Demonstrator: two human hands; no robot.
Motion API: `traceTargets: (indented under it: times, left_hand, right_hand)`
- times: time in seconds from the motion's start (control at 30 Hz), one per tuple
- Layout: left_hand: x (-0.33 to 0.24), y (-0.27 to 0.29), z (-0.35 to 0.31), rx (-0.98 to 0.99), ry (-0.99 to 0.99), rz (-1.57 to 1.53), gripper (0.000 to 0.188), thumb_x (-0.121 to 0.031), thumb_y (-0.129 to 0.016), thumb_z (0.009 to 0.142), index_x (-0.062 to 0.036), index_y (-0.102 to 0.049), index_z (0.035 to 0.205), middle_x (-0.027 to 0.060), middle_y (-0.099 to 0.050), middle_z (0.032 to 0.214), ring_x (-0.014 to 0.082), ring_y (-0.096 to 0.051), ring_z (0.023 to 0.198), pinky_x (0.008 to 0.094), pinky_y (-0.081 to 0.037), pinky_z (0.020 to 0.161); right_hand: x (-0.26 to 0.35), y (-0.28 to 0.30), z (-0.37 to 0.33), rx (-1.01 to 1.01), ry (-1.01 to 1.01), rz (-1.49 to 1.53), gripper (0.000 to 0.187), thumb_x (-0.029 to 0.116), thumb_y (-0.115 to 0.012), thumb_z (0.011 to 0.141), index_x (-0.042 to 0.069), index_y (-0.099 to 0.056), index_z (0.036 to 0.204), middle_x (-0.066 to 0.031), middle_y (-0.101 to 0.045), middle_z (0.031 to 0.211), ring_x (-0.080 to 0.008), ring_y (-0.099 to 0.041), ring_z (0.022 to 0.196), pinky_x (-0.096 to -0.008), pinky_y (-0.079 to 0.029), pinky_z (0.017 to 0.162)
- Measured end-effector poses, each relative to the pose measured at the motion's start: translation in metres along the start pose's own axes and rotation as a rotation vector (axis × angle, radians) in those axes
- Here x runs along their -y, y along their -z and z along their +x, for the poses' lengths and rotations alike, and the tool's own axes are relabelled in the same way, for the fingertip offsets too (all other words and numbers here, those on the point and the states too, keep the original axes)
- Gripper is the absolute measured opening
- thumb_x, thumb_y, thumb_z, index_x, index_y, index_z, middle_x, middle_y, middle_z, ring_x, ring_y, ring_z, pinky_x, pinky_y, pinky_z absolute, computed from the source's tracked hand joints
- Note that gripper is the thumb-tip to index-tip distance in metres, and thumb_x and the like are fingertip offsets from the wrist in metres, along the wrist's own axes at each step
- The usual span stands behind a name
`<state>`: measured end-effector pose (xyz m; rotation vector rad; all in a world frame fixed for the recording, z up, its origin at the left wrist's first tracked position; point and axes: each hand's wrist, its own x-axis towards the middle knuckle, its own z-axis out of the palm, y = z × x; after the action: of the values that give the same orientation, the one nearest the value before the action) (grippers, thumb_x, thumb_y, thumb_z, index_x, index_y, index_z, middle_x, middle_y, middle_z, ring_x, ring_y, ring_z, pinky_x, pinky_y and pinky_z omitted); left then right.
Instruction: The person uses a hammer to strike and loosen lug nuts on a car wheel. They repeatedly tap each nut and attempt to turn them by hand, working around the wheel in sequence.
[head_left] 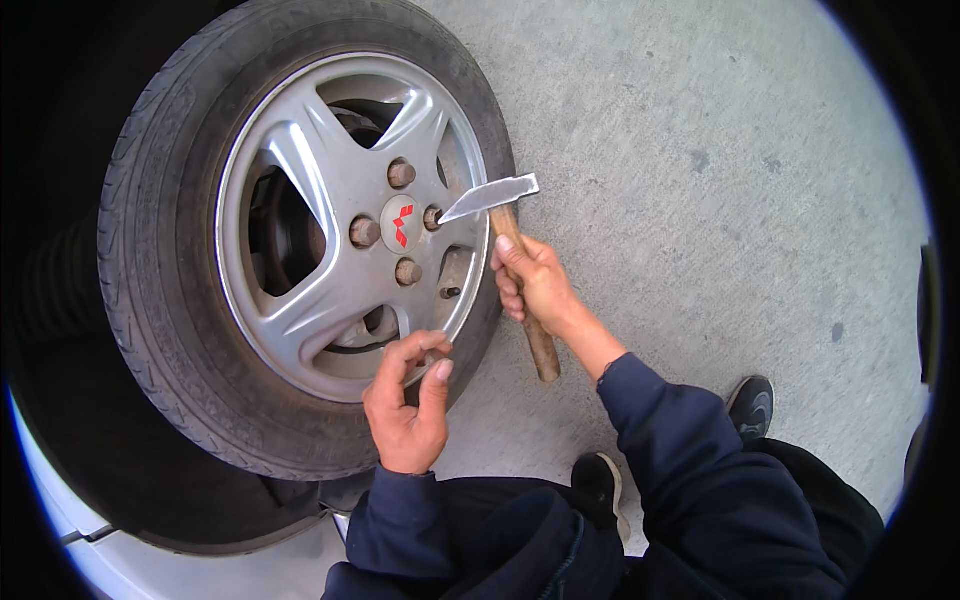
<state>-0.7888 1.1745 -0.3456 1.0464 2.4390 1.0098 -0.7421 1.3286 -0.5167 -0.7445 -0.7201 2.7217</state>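
My right hand [535, 285] is wrapped round the wooden handle of a hammer [500, 195], its thumb lying along the handle. The hammer's tapered steel end points left, with its tip at the right-hand lug nut [432, 217]; whether they touch I cannot tell. In front of the lower rim, my left hand [408, 405] is curled, thumb and fingers bent round a small dark piece that I cannot make out. The silver alloy wheel [310, 180] has several brownish lug nuts around a round centre cap [401, 223] with a red emblem.
A black tyre [170, 270] surrounds the wheel, inside the dark wheel arch of a light-coloured car body [210, 575]. Grey concrete floor [700, 200] stretches to the right. My dark shoes [752, 405] rest on it below my right arm. A valve stem [450, 293] shows near the rim.
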Motion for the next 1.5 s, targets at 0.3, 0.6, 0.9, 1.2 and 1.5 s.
traceTargets:
  times: [0.3, 0.6, 0.9, 1.2, 1.5]
  left_hand:
    - [0.002, 0.001, -0.001, 0.006, 0.015, 0.025, 0.025, -0.004, -0.071, 0.097, -0.0043, -0.07, 0.122, 0.0075, -0.075, 0.103, 0.0189, -0.069, 0.095, 0.0331, -0.054, 0.093]
    - [-0.001, 0.0, 0.0, 0.016, 0.023, 0.004, 0.025, -0.003, -0.071, 0.097, -0.004, -0.07, 0.122, 0.0086, -0.075, 0.103, 0.0192, -0.071, 0.098, 0.0339, -0.054, 0.095]
    - [-0.003, 0.0, 0.0, 0.028, 0.024, 0.003, 0.025, -0.001, -0.07, 0.097, -0.0032, -0.069, 0.122, 0.009, -0.075, 0.104, 0.0189, -0.071, 0.099, 0.0332, -0.054, 0.095]
    - [-0.003, 0.002, -0.002, 0.024, -0.005, 0.013, 0.026, -0.001, -0.071, 0.097, -0.0027, -0.069, 0.123, 0.0097, -0.075, 0.105, 0.0194, -0.073, 0.102, 0.0342, -0.055, 0.097]
    - [-0.004, 0.004, -0.004, 0.033, 0.028, 0.0, 0.026, 0.0, -0.071, 0.097, -0.002, -0.069, 0.123, 0.0106, -0.075, 0.105, 0.0193, -0.073, 0.102, 0.0341, -0.055, 0.098]
  right_hand:
    - [-0.001, -0.001, 0.002, 0.014, 0.041, 0.029, 0.042, 0.046, -0.052, 0.114, 0.008, -0.053, 0.097, 0.0005, -0.047, 0.066, -0.0103, -0.047, 0.05, -0.0285, -0.04, 0.044]
    - [0.002, -0.002, 0.0, 0.016, 0.041, 0.002, 0.042, 0.047, -0.053, 0.114, 0.008, -0.054, 0.096, 0.0007, -0.048, 0.066, -0.0103, -0.047, 0.049, -0.0284, -0.04, 0.043]
    - [-0.002, -0.003, -0.001, 0.014, 0.041, 0.015, 0.043, 0.047, -0.055, 0.113, 0.008, -0.055, 0.095, 0.0005, -0.048, 0.067, -0.0107, -0.046, 0.049, -0.029, -0.04, 0.043]
    - [-0.013, -0.034, -0.015, -0.105, -0.02, 0.429, 0.041, 0.047, -0.055, 0.113, 0.009, -0.054, 0.098, -0.0005, -0.047, 0.067, -0.0122, -0.046, 0.05, -0.0303, -0.041, 0.043]
    - [-0.017, -0.041, -0.018, -0.152, -0.049, 0.524, 0.043, 0.05, -0.052, 0.113, 0.01, -0.054, 0.099, 0.0015, -0.045, 0.071, -0.0113, -0.043, 0.056, -0.029, -0.038, 0.048]
